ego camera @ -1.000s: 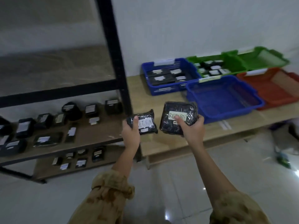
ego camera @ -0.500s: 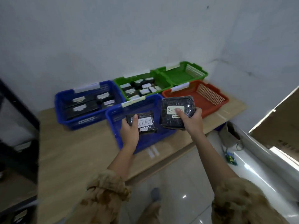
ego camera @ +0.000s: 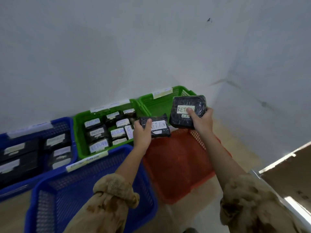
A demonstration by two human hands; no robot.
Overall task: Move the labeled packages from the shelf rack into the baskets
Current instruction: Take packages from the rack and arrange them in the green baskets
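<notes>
Your left hand (ego camera: 143, 134) grips the small RETURN package (ego camera: 160, 127) and your right hand (ego camera: 202, 122) grips the bigger RETURN package (ego camera: 186, 113). Both are held over the far edge of the orange basket (ego camera: 176, 167), not dropped yet. The green basket (ego camera: 77, 140) left of the orange basket already holds many RETURN packs. The shelf rack is out of view, so I can't tell how many are left.

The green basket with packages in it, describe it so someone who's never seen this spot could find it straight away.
Along the foot of the white wall stands a row of three baskets. The green basket is the middle one, between a blue basket and a second green basket. Only it is green and holds black packages labelled RETURN.
</notes>
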